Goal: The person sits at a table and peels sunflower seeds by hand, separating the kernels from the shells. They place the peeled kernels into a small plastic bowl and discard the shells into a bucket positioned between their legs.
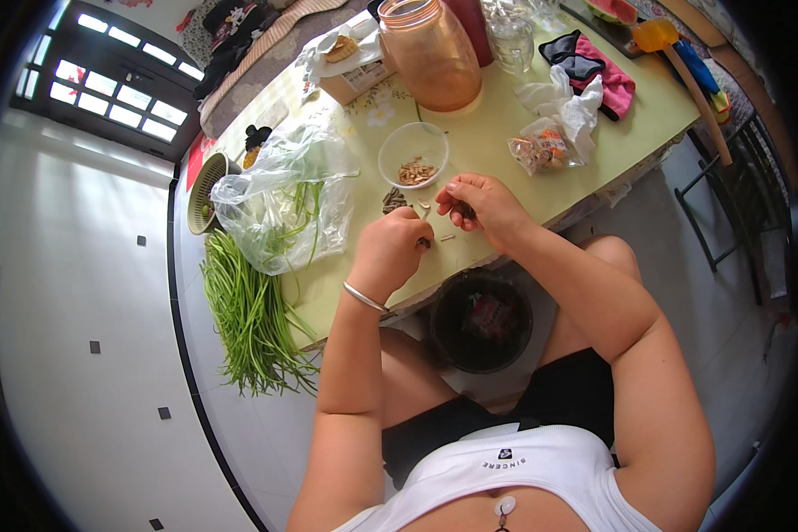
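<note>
My left hand [392, 252], a silver bangle at its wrist, is closed with the fingers curled in; something small and dark shows at its fingertips, too small to name. Close by, my right hand [488, 209] is curled around a few small dark seeds, thumb and forefinger pinched together. Between and beyond the hands lies a small heap of dark, striped seeds [394, 200] on the table. A round clear plastic bowl [387, 165] just past them holds light brown kernels [416, 171]. A few pale bits lie on the tabletop near my fingers.
Long green stalks [248, 315] hang over the table's left edge beside a clear plastic bag [284, 235] and a green basket [200, 200]. An orange-tinted jar [433, 62] stands behind the bowl. At right lie a snack packet [545, 151] and pink cloth [616, 84]. A dark bin [481, 332] stands between my legs.
</note>
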`<state>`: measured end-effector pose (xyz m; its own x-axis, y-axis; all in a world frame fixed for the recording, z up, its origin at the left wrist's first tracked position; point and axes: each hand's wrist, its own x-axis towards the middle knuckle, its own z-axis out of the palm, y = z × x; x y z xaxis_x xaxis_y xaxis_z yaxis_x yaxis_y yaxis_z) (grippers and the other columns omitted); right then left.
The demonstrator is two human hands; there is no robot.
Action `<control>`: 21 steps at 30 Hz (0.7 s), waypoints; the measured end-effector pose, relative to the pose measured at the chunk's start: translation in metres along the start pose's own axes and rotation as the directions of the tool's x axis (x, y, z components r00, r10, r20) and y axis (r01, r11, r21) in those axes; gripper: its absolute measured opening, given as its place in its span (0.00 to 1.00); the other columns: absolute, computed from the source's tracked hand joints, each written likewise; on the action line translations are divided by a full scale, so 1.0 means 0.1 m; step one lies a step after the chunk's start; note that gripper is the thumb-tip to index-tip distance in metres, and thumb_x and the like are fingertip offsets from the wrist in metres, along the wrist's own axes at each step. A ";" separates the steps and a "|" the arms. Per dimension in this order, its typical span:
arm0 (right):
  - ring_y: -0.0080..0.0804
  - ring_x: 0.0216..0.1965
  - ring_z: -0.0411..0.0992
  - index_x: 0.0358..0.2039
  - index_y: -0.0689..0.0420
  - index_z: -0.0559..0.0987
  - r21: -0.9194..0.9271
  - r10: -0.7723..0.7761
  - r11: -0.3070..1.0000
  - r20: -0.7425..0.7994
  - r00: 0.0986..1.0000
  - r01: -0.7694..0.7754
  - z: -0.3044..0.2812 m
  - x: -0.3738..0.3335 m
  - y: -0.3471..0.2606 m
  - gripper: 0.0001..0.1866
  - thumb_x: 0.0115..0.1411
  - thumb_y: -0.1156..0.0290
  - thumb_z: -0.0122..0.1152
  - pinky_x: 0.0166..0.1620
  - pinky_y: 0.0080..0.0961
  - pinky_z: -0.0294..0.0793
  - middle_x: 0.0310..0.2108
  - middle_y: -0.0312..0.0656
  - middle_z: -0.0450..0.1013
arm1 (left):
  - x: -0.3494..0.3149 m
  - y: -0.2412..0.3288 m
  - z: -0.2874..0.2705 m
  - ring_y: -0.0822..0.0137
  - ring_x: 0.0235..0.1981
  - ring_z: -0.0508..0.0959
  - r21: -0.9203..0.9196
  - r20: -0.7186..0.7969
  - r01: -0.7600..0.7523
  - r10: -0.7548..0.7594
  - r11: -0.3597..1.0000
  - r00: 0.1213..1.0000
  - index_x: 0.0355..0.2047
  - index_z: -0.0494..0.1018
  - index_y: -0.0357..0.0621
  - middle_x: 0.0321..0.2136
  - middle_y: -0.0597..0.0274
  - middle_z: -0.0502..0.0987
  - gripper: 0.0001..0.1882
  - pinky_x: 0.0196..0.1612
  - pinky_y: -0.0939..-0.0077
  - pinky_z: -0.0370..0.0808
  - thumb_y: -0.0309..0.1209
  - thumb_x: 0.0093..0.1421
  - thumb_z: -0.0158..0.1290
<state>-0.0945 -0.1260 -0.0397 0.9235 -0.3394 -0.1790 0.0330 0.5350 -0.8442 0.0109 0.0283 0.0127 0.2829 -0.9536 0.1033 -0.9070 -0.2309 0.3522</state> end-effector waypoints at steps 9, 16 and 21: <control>0.19 0.21 0.66 0.33 0.61 0.75 -0.050 0.037 0.998 0.067 0.997 -0.034 0.01 0.01 0.03 0.05 0.59 0.74 0.53 0.23 0.16 0.63 0.26 0.39 0.73 | 0.06 0.00 0.08 0.61 0.28 0.76 -0.246 -0.307 -0.045 -0.034 0.968 0.951 0.30 0.77 0.41 0.29 0.58 0.76 0.04 0.33 0.71 0.73 0.22 0.52 0.55; 0.18 0.21 0.65 0.33 0.62 0.76 0.016 0.027 0.999 0.041 0.999 -0.028 0.05 -0.02 0.08 0.06 0.57 0.73 0.58 0.23 0.16 0.62 0.25 0.37 0.73 | 0.10 0.13 0.14 0.66 0.24 0.78 -0.252 -0.497 -0.119 -0.024 0.960 0.867 0.33 0.78 0.40 0.25 0.59 0.78 0.08 0.27 0.75 0.73 0.18 0.51 0.56; 0.17 0.23 0.66 0.28 0.62 0.77 -0.112 -0.077 0.991 -0.046 0.996 0.072 0.10 -0.07 0.05 0.06 0.55 0.72 0.61 0.24 0.16 0.64 0.23 0.35 0.73 | 0.10 0.18 0.17 0.61 0.23 0.78 -0.065 -0.505 -0.037 -0.001 0.997 0.863 0.30 0.78 0.42 0.22 0.56 0.78 0.07 0.27 0.73 0.74 0.21 0.50 0.58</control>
<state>-0.0969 -0.1132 -0.0376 0.8997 -0.4147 -0.1364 0.0560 0.4195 -0.9060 -0.0075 0.0114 0.0043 0.4028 -0.7249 0.5588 -0.8945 -0.1825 0.4081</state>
